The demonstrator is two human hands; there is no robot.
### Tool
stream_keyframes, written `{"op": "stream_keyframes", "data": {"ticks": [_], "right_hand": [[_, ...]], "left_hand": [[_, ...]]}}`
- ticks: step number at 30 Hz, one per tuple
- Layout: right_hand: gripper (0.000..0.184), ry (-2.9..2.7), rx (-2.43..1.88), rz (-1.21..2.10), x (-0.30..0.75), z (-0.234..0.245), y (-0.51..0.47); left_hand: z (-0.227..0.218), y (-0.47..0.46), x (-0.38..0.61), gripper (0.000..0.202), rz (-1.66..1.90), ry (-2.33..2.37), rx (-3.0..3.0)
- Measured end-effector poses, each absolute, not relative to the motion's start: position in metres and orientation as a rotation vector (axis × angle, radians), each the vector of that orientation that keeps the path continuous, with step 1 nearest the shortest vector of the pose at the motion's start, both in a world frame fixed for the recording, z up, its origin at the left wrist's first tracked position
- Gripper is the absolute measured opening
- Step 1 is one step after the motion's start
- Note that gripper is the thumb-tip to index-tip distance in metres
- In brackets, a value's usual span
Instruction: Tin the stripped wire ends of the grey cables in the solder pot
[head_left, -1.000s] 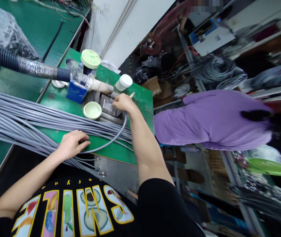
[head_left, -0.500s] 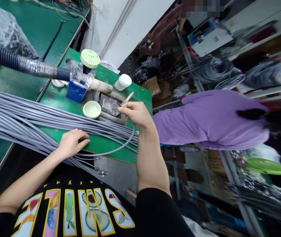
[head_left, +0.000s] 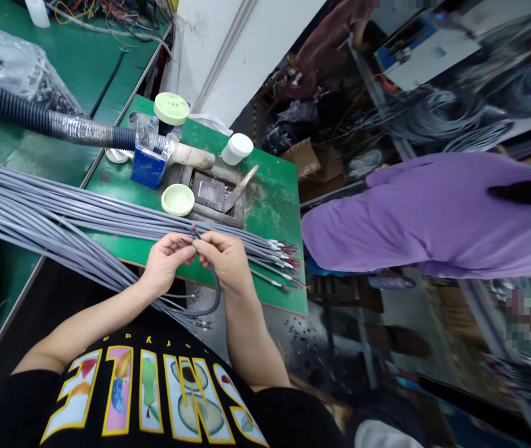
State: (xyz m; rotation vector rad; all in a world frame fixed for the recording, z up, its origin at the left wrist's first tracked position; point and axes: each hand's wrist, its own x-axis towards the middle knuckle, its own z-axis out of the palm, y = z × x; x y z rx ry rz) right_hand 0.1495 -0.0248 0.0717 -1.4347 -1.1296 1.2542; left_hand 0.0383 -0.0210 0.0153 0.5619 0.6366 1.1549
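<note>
Grey cable (head_left: 217, 295) curves up past the near edge of the table (head_left: 272, 186) into the right hand (head_left: 223, 256), whose thumb and fingers are closed on it just below its stripped end. Thin wires (head_left: 194, 230) stick out there, and the left hand (head_left: 165, 261) pinches at them from the left; its fingertips hide how many it has. Both hands meet over the near side of the bundle (head_left: 107, 211).

Trouble seems likeliest in that pinch: too hard a pull by the left fingers could bend or snap strands, while a slack right hold could let the cable turn and the wires splay. The springy bend below the right hand might add to the twist. If both let go, the end could fall off the near edge, towards the loose ends (head_left: 204, 325) hanging there.

Farther off, the pot (head_left: 219, 216) may be hot; if so, a finger straying onto it could be burnt. The stick (head_left: 241, 188) leans up to the right across it, easily knocked. A shove to the bundle could jog the dish (head_left: 178, 200) just beyond; whether they touch, I cannot tell.
</note>
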Motion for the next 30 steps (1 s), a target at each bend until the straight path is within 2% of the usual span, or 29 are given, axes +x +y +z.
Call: {"op": "stream_keyframes", "data": {"ticks": [6,9,12,15,19,21,23,25,28,30], "right_hand": [[0.03,-1.004,-1.333,1.435,0.152,0.064,-0.038],[0.045,-1.003,-1.256,1.483,0.157,0.06,-0.05],[0.053,-0.912,-1.198,1.385,0.157,0.054,-0.061],[0.053,-0.857,-1.147,1.295,0.152,0.05,-0.067],[0.056,-0.859,-1.17,1.212,0.141,0.045,-0.072],[0.058,-0.872,-1.212,1.208,0.14,0.044,-0.074],[0.055,-0.963,-1.26,1.255,0.146,0.047,-0.074],[0.044,-1.146,-1.326,1.246,0.159,0.055,-0.07],[0.022,-1.419,-1.45,0.961,0.176,0.074,-0.059],[0.017,-1.561,-1.483,0.783,0.178,0.087,-0.052]], "left_hand": [[0.019,-0.017,0.036,0.027,1.385,0.769,0.773],[0.022,-0.014,0.028,0.017,1.533,0.787,1.167],[0.022,-0.015,0.026,0.015,1.506,0.664,1.522],[0.019,-0.021,0.031,0.014,1.464,0.736,1.305],[0.015,-0.029,0.039,0.04,1.153,0.644,0.773],[0.015,-0.032,0.04,0.046,0.945,0.528,0.672],[0.016,-0.033,0.038,0.048,0.845,0.487,0.637],[0.017,-0.032,0.034,0.045,0.85,0.5,0.671],[0.017,-0.031,0.029,0.037,0.854,0.543,0.868],[0.017,-0.031,0.027,0.037,0.808,0.559,1.01]]}}
